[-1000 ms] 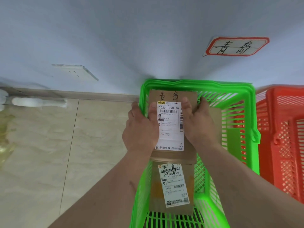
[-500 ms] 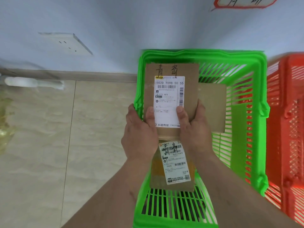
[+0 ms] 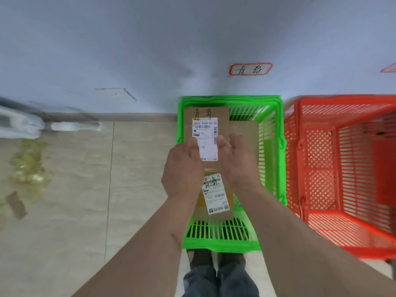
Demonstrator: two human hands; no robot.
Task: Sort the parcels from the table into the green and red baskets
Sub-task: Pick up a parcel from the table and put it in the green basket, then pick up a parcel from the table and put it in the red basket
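Over the green basket (image 3: 276, 129), both hands hover above a cardboard parcel (image 3: 205, 116) lying in the far left part of the basket. Left hand (image 3: 182, 168): fingers loosely extended, thumb tip at the label's left edge; whether it touches is unclear. Right hand (image 3: 237, 161): relaxed, grasping nothing, thumb at the label's right edge. A second parcel (image 3: 216, 194) lies nearer, partly beneath the hands, and a third (image 3: 246, 133) shows behind the right hand. Red basket (image 3: 342, 168), right: no parcels visible. Step judged: placement just completed. Next move: withdraw both hands and return to the table for another parcel.
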